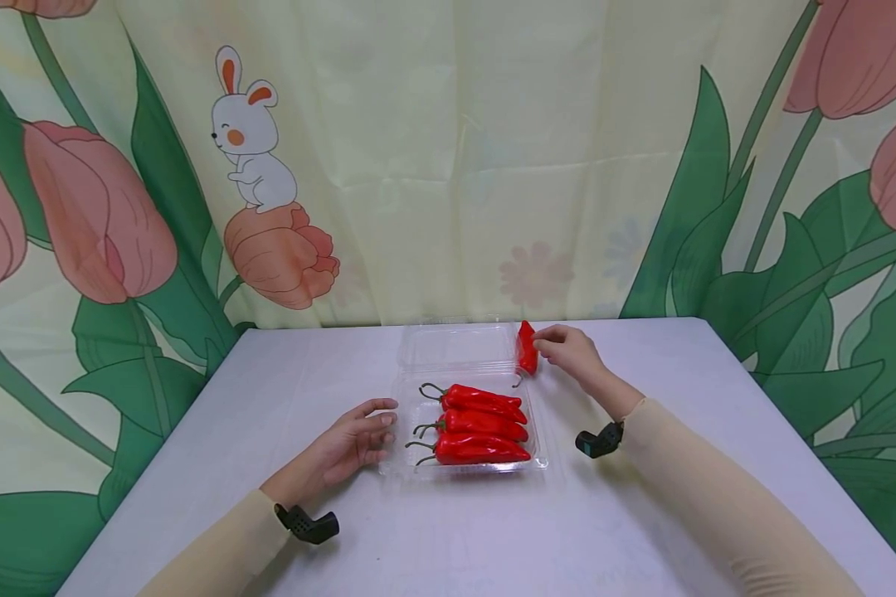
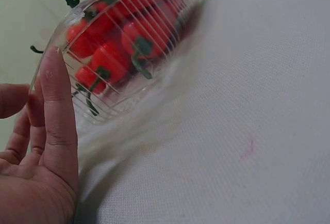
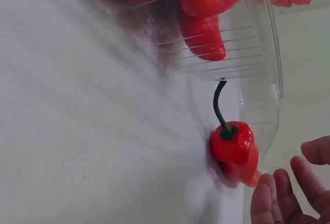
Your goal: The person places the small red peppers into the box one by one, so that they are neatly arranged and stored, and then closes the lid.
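Note:
A clear hinged plastic box (image 1: 539,452) lies with its lid (image 1: 459,350) folded back. Several red peppers (image 1: 481,424) with green stems lie in the base, stems toward the left. At the left rim, my left hand (image 1: 351,444) holds the edge between thumb and fingers; the left wrist view shows the rim at the thumb tip (image 2: 18,100). One more red pepper (image 3: 232,144) lies on the table to the right of the lid. My right hand (image 1: 571,348) is beside its far end, fingertips close to it. In the right wrist view thumb and fingers stand apart with nothing between them.
A white cloth (image 1: 463,539) covers the table, whose far edge meets a curtain (image 1: 448,182) printed with tulips and a rabbit. Black wrist cameras (image 1: 600,441) are strapped to both wrists. The box stands near mid-table, its lid reaching toward the curtain.

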The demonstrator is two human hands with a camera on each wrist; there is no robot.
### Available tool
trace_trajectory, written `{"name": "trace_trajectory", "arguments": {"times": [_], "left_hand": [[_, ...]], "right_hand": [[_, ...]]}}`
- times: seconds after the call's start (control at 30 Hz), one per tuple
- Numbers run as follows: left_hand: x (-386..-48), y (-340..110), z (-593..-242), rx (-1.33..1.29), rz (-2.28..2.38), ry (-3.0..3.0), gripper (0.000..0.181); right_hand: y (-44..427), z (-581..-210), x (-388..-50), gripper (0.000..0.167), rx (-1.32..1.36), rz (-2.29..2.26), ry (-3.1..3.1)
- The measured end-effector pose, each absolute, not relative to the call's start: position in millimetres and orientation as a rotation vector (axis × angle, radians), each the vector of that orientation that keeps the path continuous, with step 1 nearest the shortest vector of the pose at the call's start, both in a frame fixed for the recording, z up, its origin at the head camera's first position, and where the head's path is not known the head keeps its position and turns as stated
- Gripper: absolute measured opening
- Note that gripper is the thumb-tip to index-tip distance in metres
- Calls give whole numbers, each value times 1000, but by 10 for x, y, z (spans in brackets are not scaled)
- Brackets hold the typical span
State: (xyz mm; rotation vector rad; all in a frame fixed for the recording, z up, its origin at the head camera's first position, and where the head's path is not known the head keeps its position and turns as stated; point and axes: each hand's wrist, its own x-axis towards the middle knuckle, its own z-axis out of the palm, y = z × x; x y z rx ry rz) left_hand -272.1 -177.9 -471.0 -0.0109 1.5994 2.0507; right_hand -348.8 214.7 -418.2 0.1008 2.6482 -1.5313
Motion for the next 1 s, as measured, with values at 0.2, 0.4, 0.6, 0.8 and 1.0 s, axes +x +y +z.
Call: {"name": "trace_trajectory", "arguments": {"times": [0.2,0.4,0.6,0.8,1.0], "left_hand": [[-2723,-1779,-4706,-4,2049,1607,42],[-2724,-1777,-4703,-5,2049,1614,39],[-2737,-1773,-4722,-5,2047,1610,39],[-2747,-1770,-4731,-4,2046,1606,39],[-2744,-1776,-4724,-8,2042,1614,42]], "right_hand": [[2160,-4237,-3566,53,215,-1510,2604],[2150,-4348,-3663,45,39,-1328,2796],[2148,-4402,-3716,39,-386,-906,3029],[2222,-4430,-3735,50,-551,-596,3019],[2306,-4441,-3759,31,-606,-377,3167]]}}
